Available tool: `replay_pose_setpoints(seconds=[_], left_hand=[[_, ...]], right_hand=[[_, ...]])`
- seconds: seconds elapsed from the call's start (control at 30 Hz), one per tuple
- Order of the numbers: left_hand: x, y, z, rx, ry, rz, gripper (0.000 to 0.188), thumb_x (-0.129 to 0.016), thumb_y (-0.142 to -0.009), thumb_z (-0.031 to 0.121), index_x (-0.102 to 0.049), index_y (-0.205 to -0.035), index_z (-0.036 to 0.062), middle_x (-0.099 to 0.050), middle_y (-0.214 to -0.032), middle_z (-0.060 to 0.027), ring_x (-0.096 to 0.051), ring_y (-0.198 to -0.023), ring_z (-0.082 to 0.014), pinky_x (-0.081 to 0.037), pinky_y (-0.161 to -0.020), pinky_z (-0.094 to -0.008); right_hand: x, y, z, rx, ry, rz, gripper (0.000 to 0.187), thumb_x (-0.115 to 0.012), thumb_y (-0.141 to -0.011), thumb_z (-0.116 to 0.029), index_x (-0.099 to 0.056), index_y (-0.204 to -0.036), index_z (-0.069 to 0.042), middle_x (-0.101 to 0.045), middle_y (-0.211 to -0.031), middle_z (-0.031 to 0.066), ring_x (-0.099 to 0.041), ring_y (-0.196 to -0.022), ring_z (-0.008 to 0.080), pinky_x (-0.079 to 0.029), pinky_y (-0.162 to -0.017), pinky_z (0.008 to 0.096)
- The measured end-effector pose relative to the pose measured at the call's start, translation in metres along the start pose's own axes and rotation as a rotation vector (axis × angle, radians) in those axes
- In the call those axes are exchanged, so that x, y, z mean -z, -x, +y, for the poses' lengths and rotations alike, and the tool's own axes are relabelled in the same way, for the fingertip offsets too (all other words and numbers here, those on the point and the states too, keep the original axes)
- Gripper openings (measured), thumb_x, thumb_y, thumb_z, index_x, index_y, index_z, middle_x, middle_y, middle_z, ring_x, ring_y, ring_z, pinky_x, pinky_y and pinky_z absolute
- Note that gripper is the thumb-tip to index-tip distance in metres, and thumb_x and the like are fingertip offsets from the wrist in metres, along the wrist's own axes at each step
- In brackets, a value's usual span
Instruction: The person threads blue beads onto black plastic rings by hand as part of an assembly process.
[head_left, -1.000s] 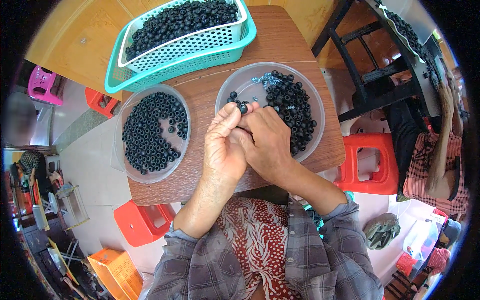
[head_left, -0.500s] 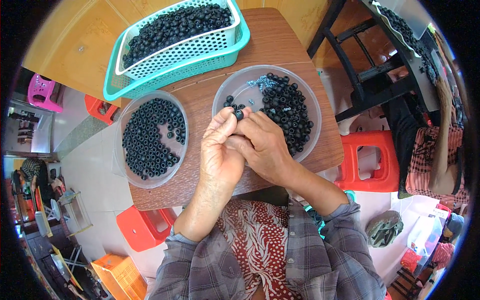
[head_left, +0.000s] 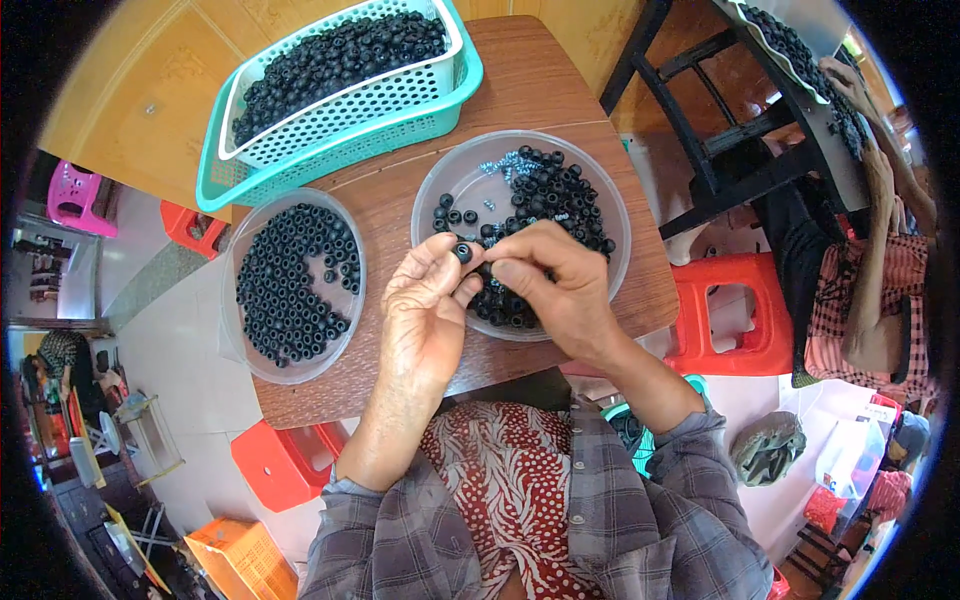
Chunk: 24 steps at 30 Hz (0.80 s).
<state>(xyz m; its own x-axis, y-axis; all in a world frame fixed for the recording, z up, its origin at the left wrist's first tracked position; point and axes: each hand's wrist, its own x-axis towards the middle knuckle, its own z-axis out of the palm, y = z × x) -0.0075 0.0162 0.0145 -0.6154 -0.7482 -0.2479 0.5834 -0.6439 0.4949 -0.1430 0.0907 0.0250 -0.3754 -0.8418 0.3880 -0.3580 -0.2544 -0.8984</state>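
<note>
Pinching a small black ring (head_left: 463, 251) between thumb and fingertips, the left hand (head_left: 425, 310) holds it just above the near left rim of the right clear bowl (head_left: 455, 165). The right hand (head_left: 555, 285) sits touching it from the right, its fingers narrowed and curled down toward the ring; whether they grip anything themselves I cannot tell. That hand covers the near part of the bowl, hiding much of the heap of black rings (head_left: 550, 195) inside, with a few small silvery pieces (head_left: 505, 165) lying at the far side. To the left, well apart from the hands, a second clear bowl (head_left: 240, 240) holds more black rings in a flat layer. At the far edge of the round wooden table (head_left: 560, 90) stands a teal basket (head_left: 430, 105) with a white basket (head_left: 330, 110) nested in it, full of rings. A red stool (head_left: 735, 320) stands to the right, beside another person (head_left: 880, 290) at a dark table.
</note>
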Motion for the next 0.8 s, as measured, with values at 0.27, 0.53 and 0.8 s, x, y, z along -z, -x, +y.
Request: replay_pose_setpoints(seconds=[0.27, 0.53, 0.8], left_hand=[[-0.009, 0.009, -0.003, -0.019, -0.122, 0.037, 0.021, -0.063, -0.081, 0.0, -0.059, -0.102, -0.0012, -0.065, -0.092, -0.0108, -0.061, -0.087, -0.0186, -0.047, -0.075, -0.0274], [-0.011, 0.012, -0.009, -0.099, -0.167, 0.062, 0.02, -0.063, -0.08, -0.004, -0.06, -0.1, -0.0037, -0.064, -0.089, -0.0094, -0.06, -0.083, -0.0155, -0.048, -0.073, -0.0248], [-0.015, 0.014, -0.008, -0.147, -0.242, 0.103, 0.02, -0.064, -0.079, -0.006, -0.061, -0.099, -0.0024, -0.064, -0.089, -0.008, -0.06, -0.081, -0.0127, -0.049, -0.075, -0.0236]], right_hand=[[-0.002, -0.009, -0.011, -0.221, -0.356, 0.051, 0.012, -0.064, -0.08, 0.0, -0.065, -0.092, -0.001, -0.058, -0.083, 0.0026, -0.054, -0.075, 0.0078, -0.044, -0.067, 0.0211], [-0.003, -0.008, -0.005, -0.007, -0.175, 0.044, 0.015, -0.064, -0.076, 0.004, -0.065, -0.09, 0.0, -0.06, -0.083, 0.0037, -0.055, -0.076, 0.0083, -0.045, -0.066, 0.0213], [-0.005, -0.008, -0.014, -0.162, -0.315, 0.036, 0.013, -0.064, -0.076, 0.005, -0.065, -0.088, 0.0, -0.058, -0.082, 0.0043, -0.057, -0.075, 0.0093, -0.047, -0.066, 0.0218]])
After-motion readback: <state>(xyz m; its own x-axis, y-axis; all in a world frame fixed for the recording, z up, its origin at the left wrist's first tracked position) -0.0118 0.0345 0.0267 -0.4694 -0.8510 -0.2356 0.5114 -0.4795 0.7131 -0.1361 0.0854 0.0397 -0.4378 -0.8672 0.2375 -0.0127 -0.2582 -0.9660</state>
